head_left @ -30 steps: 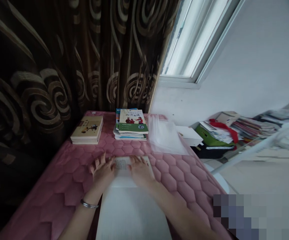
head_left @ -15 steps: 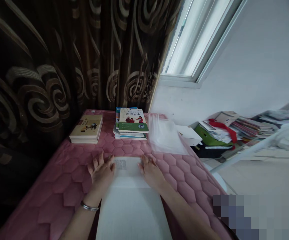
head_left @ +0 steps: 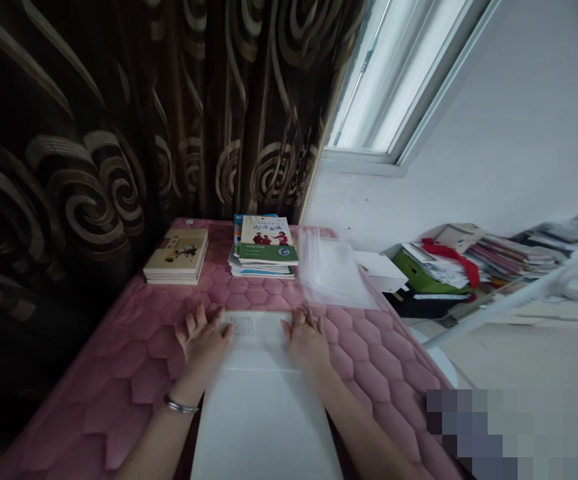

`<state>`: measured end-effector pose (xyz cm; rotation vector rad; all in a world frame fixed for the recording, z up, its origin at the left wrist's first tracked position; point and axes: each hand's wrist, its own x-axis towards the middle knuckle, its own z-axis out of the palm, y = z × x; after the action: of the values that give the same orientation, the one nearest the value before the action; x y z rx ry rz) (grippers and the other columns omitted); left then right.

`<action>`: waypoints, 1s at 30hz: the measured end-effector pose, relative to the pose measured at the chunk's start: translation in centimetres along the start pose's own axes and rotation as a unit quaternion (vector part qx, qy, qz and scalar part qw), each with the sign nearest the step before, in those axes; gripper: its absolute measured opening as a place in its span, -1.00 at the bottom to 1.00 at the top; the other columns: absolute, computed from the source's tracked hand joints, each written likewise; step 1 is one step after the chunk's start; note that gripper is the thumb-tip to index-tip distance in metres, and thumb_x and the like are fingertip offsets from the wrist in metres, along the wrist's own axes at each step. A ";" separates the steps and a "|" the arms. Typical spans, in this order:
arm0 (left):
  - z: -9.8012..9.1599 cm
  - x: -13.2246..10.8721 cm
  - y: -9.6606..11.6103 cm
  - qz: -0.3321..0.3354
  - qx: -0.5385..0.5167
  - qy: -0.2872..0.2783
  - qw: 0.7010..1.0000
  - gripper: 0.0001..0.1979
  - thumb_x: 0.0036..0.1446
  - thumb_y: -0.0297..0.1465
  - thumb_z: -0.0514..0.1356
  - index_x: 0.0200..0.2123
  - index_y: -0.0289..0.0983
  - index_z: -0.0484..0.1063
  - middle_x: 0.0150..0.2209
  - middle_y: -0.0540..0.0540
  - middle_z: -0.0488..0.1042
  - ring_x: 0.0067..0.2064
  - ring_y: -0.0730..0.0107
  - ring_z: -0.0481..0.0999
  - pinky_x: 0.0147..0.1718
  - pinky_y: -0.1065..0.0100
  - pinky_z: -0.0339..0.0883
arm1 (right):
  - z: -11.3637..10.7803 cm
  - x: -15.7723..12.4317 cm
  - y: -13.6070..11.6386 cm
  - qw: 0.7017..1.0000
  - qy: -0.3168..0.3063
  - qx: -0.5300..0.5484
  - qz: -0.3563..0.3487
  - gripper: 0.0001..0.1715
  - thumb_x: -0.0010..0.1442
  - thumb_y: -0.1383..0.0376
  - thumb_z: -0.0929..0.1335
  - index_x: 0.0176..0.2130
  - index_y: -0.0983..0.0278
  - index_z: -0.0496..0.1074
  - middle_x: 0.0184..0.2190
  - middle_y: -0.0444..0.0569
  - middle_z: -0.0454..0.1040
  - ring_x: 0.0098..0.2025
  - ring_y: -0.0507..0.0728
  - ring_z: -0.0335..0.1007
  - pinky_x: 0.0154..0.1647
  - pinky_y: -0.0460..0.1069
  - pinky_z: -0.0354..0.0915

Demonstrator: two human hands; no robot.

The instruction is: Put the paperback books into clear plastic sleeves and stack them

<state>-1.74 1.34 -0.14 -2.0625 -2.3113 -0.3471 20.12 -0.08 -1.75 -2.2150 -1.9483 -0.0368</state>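
In front of me lies a long white book or paper cover point(head_left: 266, 420), with a crease across it and a small block of print near its far left edge. My left hand point(head_left: 203, 337) rests at that far left edge, thumb touching the print side and fingers spread over the pink quilted cover. At the opposite edge, my right hand point(head_left: 309, 337) lies with its fingers apart and its thumb on the white surface. Neither hand is wrapped round anything. The near end of the white piece runs out of view.
The pink quilted cover point(head_left: 119, 387) bears a stack of tan books point(head_left: 176, 253), a pile of booklets point(head_left: 267, 243) and clear plastic sleeves point(head_left: 336, 273). A dark patterned curtain point(head_left: 193, 100) hangs behind. Papers and a green box point(head_left: 413, 270) stand at the right.
My right hand has shifted slightly right, its fingers more spread across the far right edge. My left hand stays nearly in place. The view has moved a little.
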 end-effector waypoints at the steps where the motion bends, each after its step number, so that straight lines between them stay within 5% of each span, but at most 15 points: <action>1: -0.5 0.1 0.1 0.000 0.008 0.005 1.000 -0.48 0.19 -0.13 0.05 0.20 -0.07 0.29 0.32 -0.23 0.10 0.27 -0.19 0.09 0.17 -0.27 -0.16 | -0.1 0.0 -0.1 1.000 -0.006 -0.001 -0.003 -0.36 0.37 0.14 0.09 0.18 0.58 0.23 0.13 0.38 0.34 0.31 0.37 0.02 0.30 0.27 -0.19; 4: -2.3 -0.9 1.2 0.021 0.041 0.003 0.999 -0.49 0.19 -0.23 0.08 0.18 -0.24 0.33 0.33 -0.28 0.08 0.29 -0.22 0.05 0.19 -0.27 -0.19 | -0.6 0.0 -0.4 1.000 -0.016 -0.013 -0.017 -0.36 0.36 0.14 0.09 0.19 0.56 0.23 0.11 0.39 0.36 0.31 0.36 0.03 0.30 0.29 -0.23; 7: -3.0 -4.8 3.0 0.123 0.034 -0.028 0.991 -0.52 0.13 -0.38 0.13 0.16 -0.26 0.35 0.31 -0.24 0.13 0.27 -0.15 0.12 0.13 -0.16 0.05 | -1.4 0.2 -0.7 0.998 -0.031 -0.024 -0.046 -0.39 0.35 0.15 0.12 0.23 0.47 0.20 0.14 0.35 0.33 0.28 0.33 0.09 0.28 0.28 -0.15; 12: 0.1 -14.1 3.2 0.406 -0.018 0.061 0.912 -0.65 0.12 -0.29 0.17 -0.04 -0.25 0.50 0.02 -0.18 0.49 -0.01 0.12 0.40 -0.07 0.17 0.29 | -3.3 0.8 -1.0 0.991 -0.094 -0.049 -0.085 -0.48 0.34 0.12 0.14 0.21 0.21 0.28 0.13 0.21 0.36 0.23 0.34 0.13 0.19 0.30 -0.02; 14: 1.0 -16.0 2.1 0.422 -0.006 0.106 0.900 -0.67 0.18 -0.36 0.13 0.00 -0.28 0.46 -0.10 -0.16 0.54 -0.09 0.23 0.42 -0.14 0.28 0.28 | -4.2 1.2 -1.3 0.987 -0.118 -0.063 -0.086 -0.50 0.33 0.09 0.16 0.15 0.18 0.36 0.11 0.19 0.38 0.20 0.34 0.16 0.14 0.28 0.05; 21: 1.5 -15.9 0.4 0.480 -0.004 0.108 0.870 -0.65 0.23 -0.33 0.08 0.03 -0.36 0.39 -0.20 -0.12 0.54 -0.15 0.31 0.41 -0.18 0.33 0.21 | -4.8 4.2 -2.5 0.982 -0.135 0.023 -0.130 -0.59 0.30 0.14 0.23 -0.10 0.33 0.52 0.13 0.24 0.34 0.21 0.33 0.15 0.08 0.15 0.14; 26: 1.4 -15.8 0.9 0.506 -0.039 0.111 0.854 -0.69 0.21 -0.36 0.12 -0.02 -0.37 0.41 -0.27 -0.10 0.54 -0.26 0.35 0.43 -0.30 0.33 0.22 | -3.6 6.7 -3.0 0.964 -0.174 0.129 -0.154 -0.67 0.26 0.16 0.27 -0.13 0.28 0.51 -0.12 0.05 0.54 -0.09 0.13 0.44 -0.10 -0.06 0.24; 30: 1.3 -16.3 1.3 0.550 -0.012 0.108 0.828 -0.84 0.19 -0.39 0.15 -0.21 -0.28 0.50 -0.32 -0.06 0.54 -0.36 0.41 0.42 -0.38 0.34 0.20 | -3.7 8.0 -3.3 0.951 -0.213 0.154 -0.164 -0.69 0.18 0.15 0.34 -0.32 0.34 0.54 -0.40 -0.07 0.54 -0.37 0.05 0.41 -0.33 -0.11 0.20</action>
<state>1.72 -14.23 -3.89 -2.7214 -0.7125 -0.4770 18.39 7.52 3.44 -1.7836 -2.3241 0.7035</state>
